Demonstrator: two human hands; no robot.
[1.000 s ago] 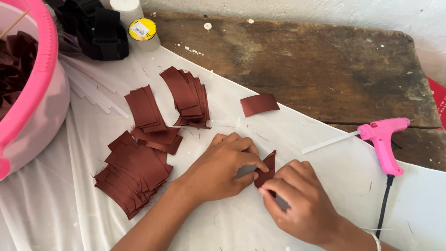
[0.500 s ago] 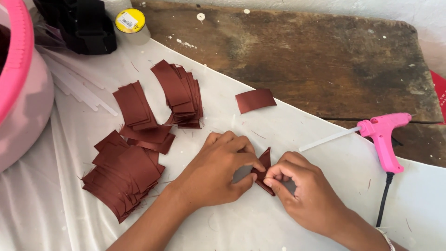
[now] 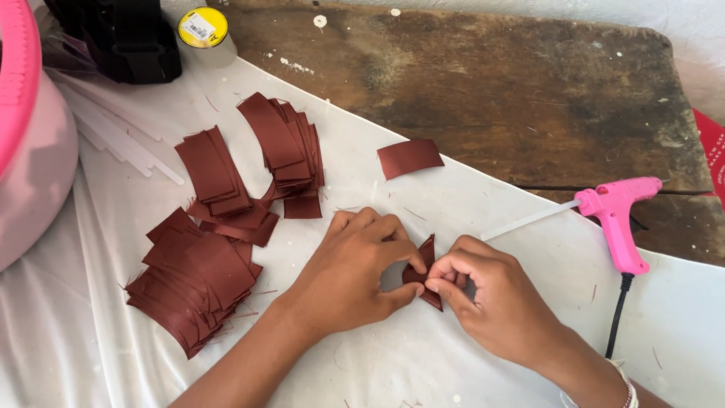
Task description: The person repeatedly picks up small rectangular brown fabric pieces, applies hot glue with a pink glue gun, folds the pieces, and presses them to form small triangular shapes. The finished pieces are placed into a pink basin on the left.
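Layout on the cloth (image 3: 468,196), which is spread over the board (image 3: 483,83). The folded ribbon piece (image 3: 424,273) is held at centre between the left hand (image 3: 351,264) and the right hand (image 3: 495,302). Three ribbon stacks are placed to the left: one (image 3: 192,279) nearest, one (image 3: 213,170) behind it, one (image 3: 287,147) further right. A single piece (image 3: 409,157) is set behind the hands. The glue gun (image 3: 615,219) is laid at right, with a glue stick (image 3: 529,219) at its rear end. Spare sticks (image 3: 121,140) are placed at far left, beside the tub (image 3: 30,151). A jar (image 3: 204,30) and a bag (image 3: 121,38) are set at the back left.
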